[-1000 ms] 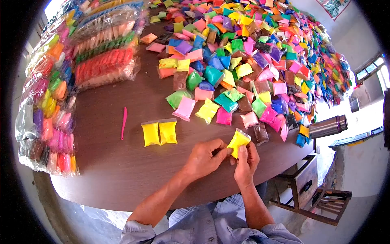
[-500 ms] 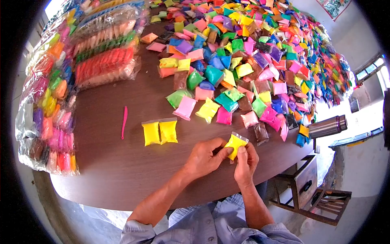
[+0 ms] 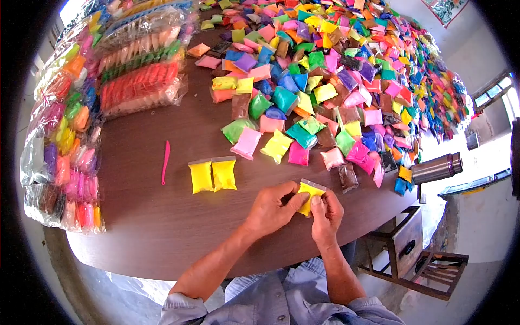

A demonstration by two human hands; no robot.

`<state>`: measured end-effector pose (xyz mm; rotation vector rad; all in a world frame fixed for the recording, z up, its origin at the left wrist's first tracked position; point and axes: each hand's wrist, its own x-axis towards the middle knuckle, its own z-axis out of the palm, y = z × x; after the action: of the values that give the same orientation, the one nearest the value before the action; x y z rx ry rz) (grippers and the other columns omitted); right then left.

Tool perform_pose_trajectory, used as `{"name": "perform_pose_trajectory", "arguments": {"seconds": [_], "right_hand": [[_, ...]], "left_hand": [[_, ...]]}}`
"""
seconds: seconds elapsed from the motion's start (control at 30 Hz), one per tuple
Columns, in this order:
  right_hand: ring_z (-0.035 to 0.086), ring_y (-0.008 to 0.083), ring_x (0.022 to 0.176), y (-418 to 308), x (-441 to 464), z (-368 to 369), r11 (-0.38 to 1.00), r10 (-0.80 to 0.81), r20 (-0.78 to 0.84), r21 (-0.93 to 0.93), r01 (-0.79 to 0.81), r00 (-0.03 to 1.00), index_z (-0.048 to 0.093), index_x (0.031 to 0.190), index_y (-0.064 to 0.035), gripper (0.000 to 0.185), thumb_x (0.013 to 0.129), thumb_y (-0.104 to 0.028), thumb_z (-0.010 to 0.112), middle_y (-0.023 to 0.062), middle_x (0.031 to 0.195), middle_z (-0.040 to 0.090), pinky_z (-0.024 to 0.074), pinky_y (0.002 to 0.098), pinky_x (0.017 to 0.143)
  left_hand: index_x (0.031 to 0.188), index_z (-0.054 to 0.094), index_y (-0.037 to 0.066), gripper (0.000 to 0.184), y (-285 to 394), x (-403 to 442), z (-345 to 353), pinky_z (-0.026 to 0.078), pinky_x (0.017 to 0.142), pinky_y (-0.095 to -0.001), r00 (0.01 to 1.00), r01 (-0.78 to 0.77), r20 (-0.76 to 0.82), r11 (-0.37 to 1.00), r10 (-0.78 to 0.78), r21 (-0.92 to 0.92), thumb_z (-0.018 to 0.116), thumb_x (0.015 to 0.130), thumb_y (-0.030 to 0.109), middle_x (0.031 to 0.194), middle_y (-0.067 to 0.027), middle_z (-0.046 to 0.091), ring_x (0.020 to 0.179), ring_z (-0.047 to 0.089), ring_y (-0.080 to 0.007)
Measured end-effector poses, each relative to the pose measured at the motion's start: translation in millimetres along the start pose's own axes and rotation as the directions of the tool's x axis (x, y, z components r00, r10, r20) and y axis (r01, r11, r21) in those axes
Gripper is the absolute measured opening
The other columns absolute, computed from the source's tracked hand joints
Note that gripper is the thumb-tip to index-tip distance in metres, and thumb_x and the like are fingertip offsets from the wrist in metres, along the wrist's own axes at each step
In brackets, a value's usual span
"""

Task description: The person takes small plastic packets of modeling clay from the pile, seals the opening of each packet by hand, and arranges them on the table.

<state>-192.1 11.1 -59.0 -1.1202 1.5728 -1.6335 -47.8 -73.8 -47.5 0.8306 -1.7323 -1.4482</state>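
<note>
Between my hands, above the front part of the brown table, is a small clear packet with yellow filling. My left hand grips its left side with thumb and bent fingers. On the packet's right side, my right hand presses with the thumb on its face. The clear top strip of the packet points up and away from me. Two more yellow packets lie side by side to the left of my hands. Further left rests a thin pink plastic tool.
A large heap of packets in many colours covers the back and right. Bagged bundles line the left side. A metal flask lies at the right edge, with a wooden chair below it.
The held yellow packet has shifted slightly left and down, and its tilt has changed. Both hands still grip it, the right one having moved slightly left.
</note>
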Motion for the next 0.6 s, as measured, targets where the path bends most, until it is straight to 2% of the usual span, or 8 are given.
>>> {"name": "perform_pose_trajectory", "arguments": {"seconds": [0.07, 0.23, 0.3, 0.47, 0.6], "right_hand": [[0.047, 0.0008, 0.075, -7, -1, 2, 0.997, 0.073, -0.032, 0.044, -0.071, 0.997, 0.064, 0.112, 0.0004, 0.021, 0.102, -0.018, 0.061, -0.0043, 0.088, 0.058, 0.0400, 0.0191, 0.065], [0.046, 0.0010, 0.074, -4, 0, 0, 0.999, 0.051, -0.029, 0.019, -0.051, 0.998, 0.065, 0.110, 0.0009, 0.020, 0.102, -0.016, 0.061, -0.0050, 0.087, 0.057, 0.0386, 0.0190, 0.063], [0.046, 0.0011, 0.074, -5, 0, 0, 1.000, 0.030, -0.026, -0.006, -0.030, 0.999, 0.066, 0.110, 0.0010, 0.019, 0.102, -0.015, 0.061, -0.0054, 0.087, 0.056, 0.0381, 0.0189, 0.063], [0.046, 0.0017, 0.073, -4, -1, -1, 0.998, 0.065, 0.026, -0.025, -0.064, 0.998, 0.066, 0.108, 0.0008, 0.017, 0.101, -0.014, 0.062, -0.0055, 0.086, 0.056, 0.0387, 0.0193, 0.064], [0.048, 0.0017, 0.073, -8, 0, 5, 0.999, 0.049, -0.008, 0.024, -0.049, 0.999, 0.067, 0.108, 0.0012, 0.018, 0.101, -0.014, 0.062, -0.0052, 0.086, 0.057, 0.0394, 0.0195, 0.063]], "left_hand": [[0.094, 0.067, 0.000, 0.016, -2, 1, 0, 0.047, 0.059, -0.0272, 1.000, -0.012, 0.003, 1.000, 0.012, -0.003, 0.072, 0.095, 0.015, 0.074, -0.0024, 0.062, 0.070, 0.053, -0.0051], [0.094, 0.067, 0.000, 0.015, 6, 1, 2, 0.047, 0.060, -0.0253, 1.000, 0.016, 0.001, 0.998, -0.016, -0.059, 0.071, 0.095, 0.014, 0.076, -0.0005, 0.063, 0.072, 0.053, -0.0049], [0.099, 0.069, -0.001, 0.017, -2, 1, 5, 0.052, 0.063, -0.0277, 0.999, 0.035, -0.018, 0.984, -0.039, -0.177, 0.072, 0.095, 0.015, 0.079, -0.0072, 0.069, 0.072, 0.062, -0.0094], [0.099, 0.069, 0.000, 0.015, 1, 2, -1, 0.051, 0.063, -0.0276, 0.999, 0.029, -0.010, 0.995, -0.030, -0.100, 0.072, 0.095, 0.015, 0.080, -0.0071, 0.069, 0.072, 0.062, -0.0094], [0.099, 0.069, 0.001, 0.015, -3, 2, -1, 0.051, 0.061, -0.0279, 1.000, -0.007, -0.010, 0.999, 0.007, -0.034, 0.073, 0.095, 0.014, 0.080, -0.0069, 0.069, 0.070, 0.061, -0.0094]]}}
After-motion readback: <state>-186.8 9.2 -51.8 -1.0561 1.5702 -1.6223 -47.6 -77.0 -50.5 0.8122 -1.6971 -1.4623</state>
